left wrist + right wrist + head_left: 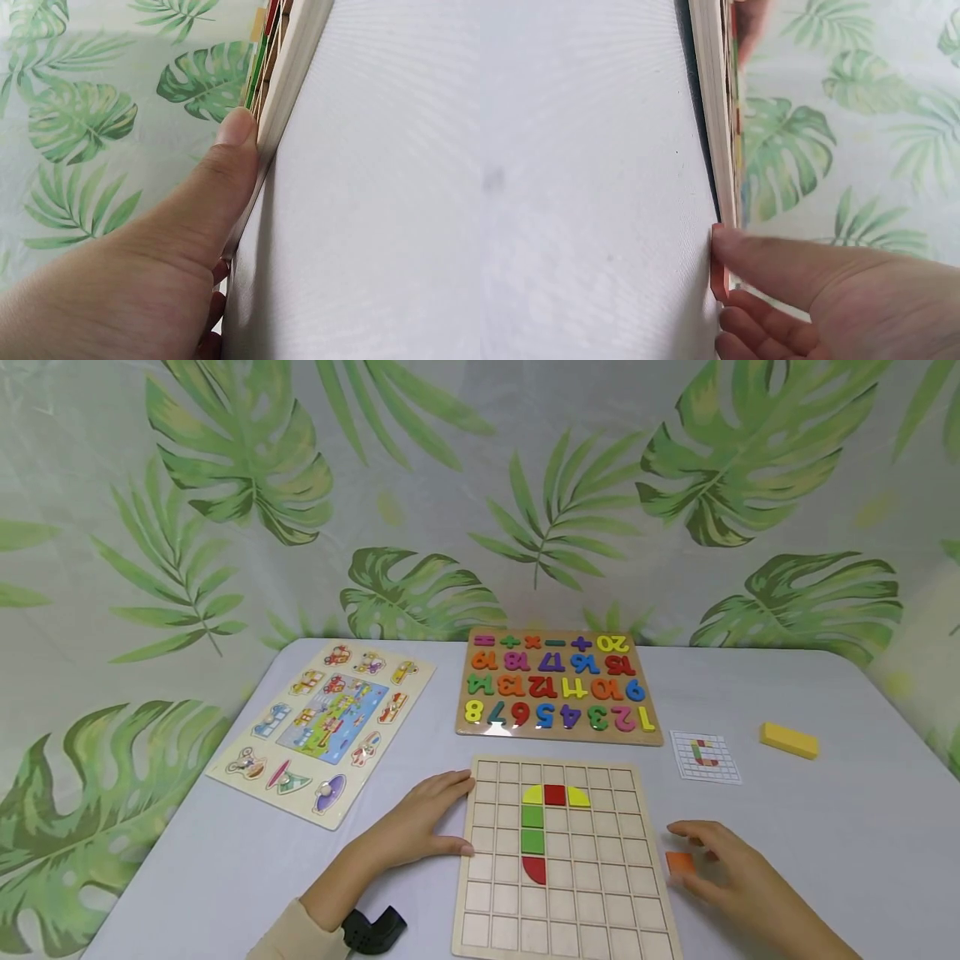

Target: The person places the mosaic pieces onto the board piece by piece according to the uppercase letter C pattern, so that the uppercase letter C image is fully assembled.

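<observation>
In the head view, a wooden grid board point(607, 893) carries yellow quarter-round tiles point(578, 797), a red square point(555, 795), two green squares point(532, 841) and a red quarter-round point(535, 869), laid in a hooked line. My left hand point(420, 822) rests at the board's left edge, thumb and fingers spread along it. The thumb point(238, 131) presses that edge in the left wrist view. Right of the board, my right hand point(731, 868) has its thumb and fingertips at an orange square tile point(680, 863), low at the table. The right wrist view shows the tile point(718, 262) between thumb and fingers.
Behind the board lies a number puzzle point(558, 687); a vehicle puzzle point(330, 727) is at the left. A small pattern card point(705, 757) and a yellow block point(789, 741) lie at the right. A black curved object point(375, 932) sits by my left wrist.
</observation>
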Demonstrator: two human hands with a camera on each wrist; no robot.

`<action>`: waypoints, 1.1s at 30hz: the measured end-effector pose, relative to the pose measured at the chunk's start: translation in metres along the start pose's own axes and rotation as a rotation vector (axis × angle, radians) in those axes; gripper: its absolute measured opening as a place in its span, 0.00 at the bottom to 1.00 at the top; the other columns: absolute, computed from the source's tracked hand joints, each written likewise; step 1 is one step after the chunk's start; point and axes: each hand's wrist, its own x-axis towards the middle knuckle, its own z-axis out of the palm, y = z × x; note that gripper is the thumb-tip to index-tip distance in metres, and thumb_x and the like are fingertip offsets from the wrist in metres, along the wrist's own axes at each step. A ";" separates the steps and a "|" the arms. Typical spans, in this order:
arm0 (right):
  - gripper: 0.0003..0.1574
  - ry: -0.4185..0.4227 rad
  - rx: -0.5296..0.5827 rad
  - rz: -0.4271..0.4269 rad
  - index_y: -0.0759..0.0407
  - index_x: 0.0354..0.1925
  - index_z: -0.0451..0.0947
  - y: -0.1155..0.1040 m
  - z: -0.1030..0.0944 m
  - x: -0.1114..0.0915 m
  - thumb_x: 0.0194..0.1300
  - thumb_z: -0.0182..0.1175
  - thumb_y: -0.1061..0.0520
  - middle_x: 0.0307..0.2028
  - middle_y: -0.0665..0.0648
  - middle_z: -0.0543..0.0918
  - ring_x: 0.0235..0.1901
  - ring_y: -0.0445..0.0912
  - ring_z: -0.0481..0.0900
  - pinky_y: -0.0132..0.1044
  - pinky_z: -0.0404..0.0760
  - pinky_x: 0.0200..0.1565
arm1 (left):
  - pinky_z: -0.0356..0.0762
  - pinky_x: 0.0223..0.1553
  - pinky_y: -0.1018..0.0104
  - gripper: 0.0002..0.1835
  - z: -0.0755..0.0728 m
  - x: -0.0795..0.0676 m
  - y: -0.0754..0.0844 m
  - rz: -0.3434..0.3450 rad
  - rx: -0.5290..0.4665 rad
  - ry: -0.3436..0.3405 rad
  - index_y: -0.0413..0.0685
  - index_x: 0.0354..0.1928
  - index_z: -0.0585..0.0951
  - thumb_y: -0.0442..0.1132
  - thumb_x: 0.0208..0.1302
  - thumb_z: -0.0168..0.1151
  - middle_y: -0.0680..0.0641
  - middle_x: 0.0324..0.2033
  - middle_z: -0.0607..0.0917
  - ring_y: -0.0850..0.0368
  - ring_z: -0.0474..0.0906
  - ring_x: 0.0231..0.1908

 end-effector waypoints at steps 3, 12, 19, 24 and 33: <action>0.29 0.022 -0.015 -0.058 0.57 0.45 0.74 0.010 0.005 -0.002 0.42 0.71 0.61 0.40 0.46 0.75 0.36 0.35 0.73 0.23 0.73 0.37 | 0.46 0.63 0.56 0.48 0.000 0.000 0.000 0.000 -0.004 0.001 0.47 0.66 0.60 0.66 0.47 0.58 0.49 0.65 0.58 0.50 0.49 0.65; 0.18 0.010 -0.045 -0.013 0.51 0.34 0.76 0.010 0.006 -0.001 0.43 0.70 0.60 0.34 0.41 0.72 0.34 0.34 0.71 0.24 0.73 0.35 | 0.46 0.63 0.55 0.48 0.001 0.000 -0.002 -0.001 -0.003 0.004 0.47 0.66 0.60 0.67 0.46 0.57 0.48 0.65 0.57 0.50 0.49 0.65; 0.22 0.021 -0.010 -0.072 0.54 0.40 0.75 -0.013 -0.003 0.006 0.45 0.69 0.64 0.38 0.43 0.74 0.34 0.34 0.72 0.30 0.77 0.32 | 0.46 0.63 0.55 0.48 0.001 0.000 -0.001 0.001 0.001 0.000 0.47 0.66 0.60 0.67 0.47 0.57 0.49 0.65 0.57 0.50 0.49 0.65; 0.26 0.069 0.013 -0.189 0.53 0.43 0.74 -0.038 -0.004 0.013 0.43 0.69 0.66 0.40 0.41 0.74 0.35 0.35 0.72 0.29 0.77 0.33 | 0.46 0.63 0.55 0.48 0.001 0.000 -0.001 0.003 0.005 -0.001 0.47 0.66 0.60 0.67 0.47 0.57 0.49 0.65 0.57 0.50 0.49 0.65; 0.18 -0.041 0.093 -0.184 0.50 0.45 0.75 -0.071 0.013 0.027 0.55 0.64 0.55 0.42 0.38 0.73 0.37 0.35 0.73 0.32 0.79 0.36 | 0.47 0.63 0.56 0.48 0.002 0.000 -0.002 0.003 0.006 0.005 0.47 0.66 0.60 0.67 0.46 0.57 0.49 0.65 0.57 0.51 0.49 0.64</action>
